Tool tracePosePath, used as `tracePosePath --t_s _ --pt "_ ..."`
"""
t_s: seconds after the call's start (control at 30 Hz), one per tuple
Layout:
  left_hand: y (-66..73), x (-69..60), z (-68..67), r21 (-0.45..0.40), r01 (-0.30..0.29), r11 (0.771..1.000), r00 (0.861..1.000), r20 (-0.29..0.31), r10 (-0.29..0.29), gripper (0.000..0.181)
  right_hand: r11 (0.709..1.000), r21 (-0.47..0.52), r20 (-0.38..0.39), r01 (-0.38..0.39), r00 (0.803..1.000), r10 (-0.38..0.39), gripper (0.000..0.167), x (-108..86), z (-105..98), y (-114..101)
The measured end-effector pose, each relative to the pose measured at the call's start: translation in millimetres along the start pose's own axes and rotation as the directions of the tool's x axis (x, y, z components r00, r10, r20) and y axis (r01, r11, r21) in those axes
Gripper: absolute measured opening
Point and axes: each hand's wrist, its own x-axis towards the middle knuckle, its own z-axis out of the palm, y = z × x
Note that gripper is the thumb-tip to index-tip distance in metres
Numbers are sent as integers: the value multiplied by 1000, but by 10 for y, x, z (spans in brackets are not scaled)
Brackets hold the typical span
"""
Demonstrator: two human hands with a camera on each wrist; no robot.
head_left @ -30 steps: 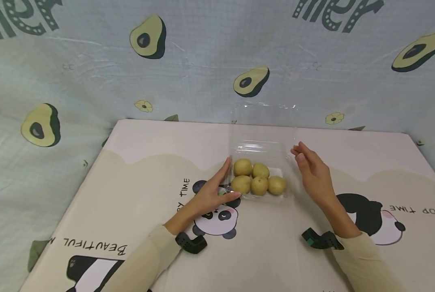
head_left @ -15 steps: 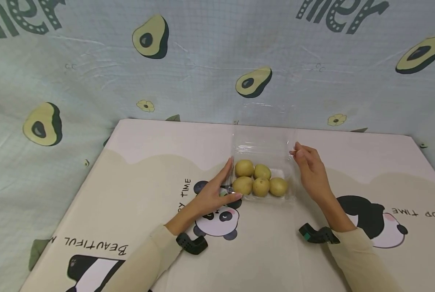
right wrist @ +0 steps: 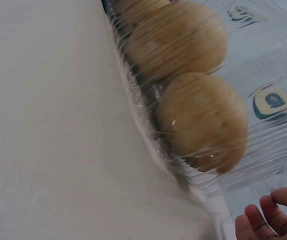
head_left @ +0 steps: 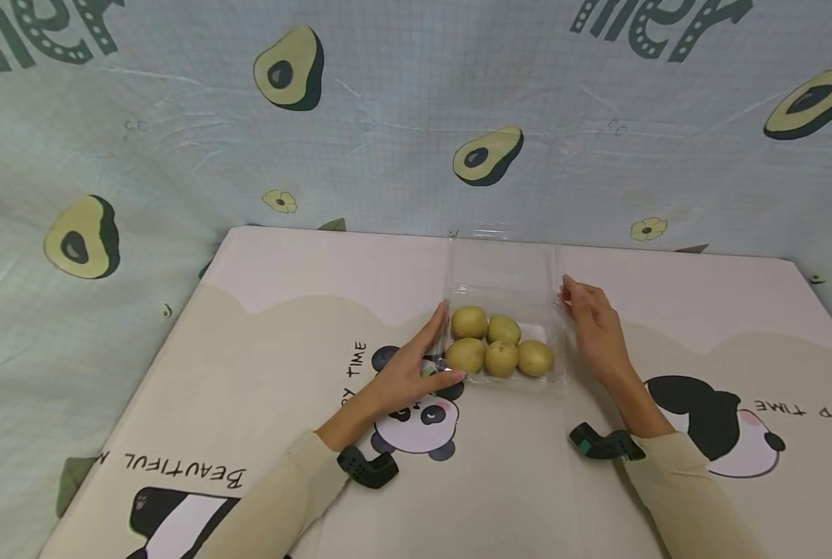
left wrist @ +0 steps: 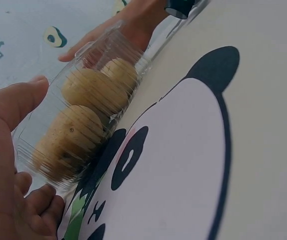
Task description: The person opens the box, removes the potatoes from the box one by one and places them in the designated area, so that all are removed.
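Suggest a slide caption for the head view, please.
Left grip and right grip flank an open, clear plastic clamshell holding five potatoes.

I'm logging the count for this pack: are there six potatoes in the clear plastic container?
No, the head view shows five potatoes in the clear plastic container, three nearer the person and two behind.

Before you: one pale, creased cloth backdrop [head_left: 388, 78], printed with avocados [head_left: 279, 74], yellow flowers [head_left: 649, 229] and green lettering [head_left: 645, 50]; one pink-and-beige table [head_left: 248, 373], printed with cartoon animals [head_left: 416, 436]; soft light.
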Motion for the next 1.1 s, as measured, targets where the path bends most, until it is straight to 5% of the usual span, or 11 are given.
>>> tracePosePath --t_s 0.27,0.83,1.1 --pt "14 12 3 -2 -5 1000 1000 2 5 99 995 -98 0 -27 1000 28 48 -33 -17 48" --pt "-17 2 -6 13 -12 1000 1000 1 12 104 992 -108 35 -60 997 64 46 -22 -28 98" --pt "-18 13 -3 25 -9 1000 1000 3 9 105 978 -194 119 -78 988 102 52 -5 -109 18"
